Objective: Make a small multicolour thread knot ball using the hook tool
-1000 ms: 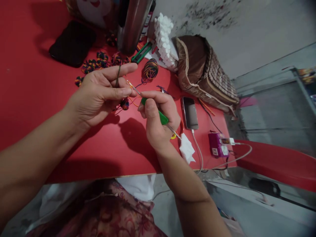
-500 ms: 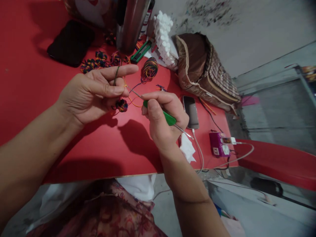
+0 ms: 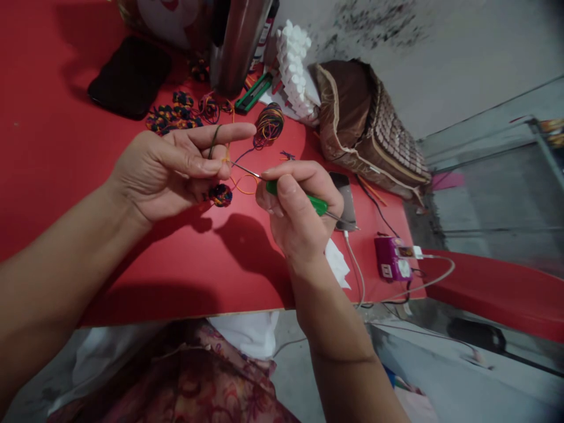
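Note:
My right hand (image 3: 299, 211) grips a crochet hook with a green handle (image 3: 308, 201); its metal tip points left toward my left hand (image 3: 171, 167). The left hand pinches a small multicoloured crocheted piece (image 3: 221, 194) between thumb and fingers. Its forefinger is stretched out with thread looped over it. The thread runs back to a ball of mixed-colour yarn (image 3: 268, 123) on the red table (image 3: 53, 147).
Several finished crocheted pieces (image 3: 176, 114) lie beside a black pouch (image 3: 130, 76) and a metal flask (image 3: 233, 47). A brown bag (image 3: 365, 129), a phone (image 3: 343, 197) on a cable, a purple charger (image 3: 390, 258) and a white tissue (image 3: 337, 270) sit to the right.
My right hand has drawn the hook to the right, away from the left hand, and the crocheted piece has dropped slightly. The left forefinger stays extended.

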### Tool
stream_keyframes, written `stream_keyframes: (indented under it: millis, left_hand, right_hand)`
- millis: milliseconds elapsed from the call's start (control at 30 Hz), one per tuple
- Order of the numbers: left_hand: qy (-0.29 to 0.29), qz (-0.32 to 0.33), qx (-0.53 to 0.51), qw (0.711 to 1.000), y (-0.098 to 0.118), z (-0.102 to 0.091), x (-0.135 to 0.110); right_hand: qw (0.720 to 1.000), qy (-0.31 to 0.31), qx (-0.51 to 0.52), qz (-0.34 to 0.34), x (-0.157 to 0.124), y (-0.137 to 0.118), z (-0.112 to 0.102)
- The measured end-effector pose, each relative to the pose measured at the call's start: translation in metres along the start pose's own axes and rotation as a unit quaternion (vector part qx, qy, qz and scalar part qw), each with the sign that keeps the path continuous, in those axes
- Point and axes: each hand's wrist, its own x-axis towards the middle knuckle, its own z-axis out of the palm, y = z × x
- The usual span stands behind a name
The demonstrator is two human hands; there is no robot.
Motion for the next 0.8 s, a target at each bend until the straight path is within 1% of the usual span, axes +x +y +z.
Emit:
stream_keyframes:
  millis: [67, 133, 267, 367, 467, 533, 667, 800]
  left_hand:
    - [-0.001, 0.003, 0.009, 1.000, -0.002, 0.002, 0.000]
    - [0.008, 0.019, 0.015, 1.000, -0.006, 0.006, 0.001]
    - [0.032, 0.073, 0.019, 0.997, -0.016, 0.016, 0.001]
    - [0.050, 0.099, 0.028, 0.993, -0.021, 0.020, 0.001]
    - [0.064, 0.112, 0.047, 0.991, -0.023, 0.019, 0.002]
    - [0.067, 0.111, 0.063, 0.990, -0.023, 0.016, 0.001]
    - [0.069, 0.115, 0.105, 0.985, -0.023, 0.012, 0.000]
    - [0.095, 0.143, 0.140, 0.975, -0.024, 0.015, -0.001]
  right_hand:
    - [0.999, -0.007, 0.040, 0.002, 0.001, 0.003, 0.001]
    - [0.998, -0.008, 0.063, 0.015, 0.002, 0.006, 0.004]
    - [0.999, 0.014, -0.006, 0.052, 0.000, 0.008, 0.011]
    - [0.997, 0.023, -0.048, 0.058, 0.000, 0.008, 0.013]
    - [0.994, 0.026, -0.089, 0.057, 0.000, 0.008, 0.012]
    - [0.993, 0.031, -0.097, 0.057, 0.000, 0.008, 0.011]
    - [0.994, 0.037, -0.080, 0.057, 0.000, 0.010, 0.011]
    - [0.996, 0.026, -0.075, 0.046, 0.000, 0.013, 0.009]
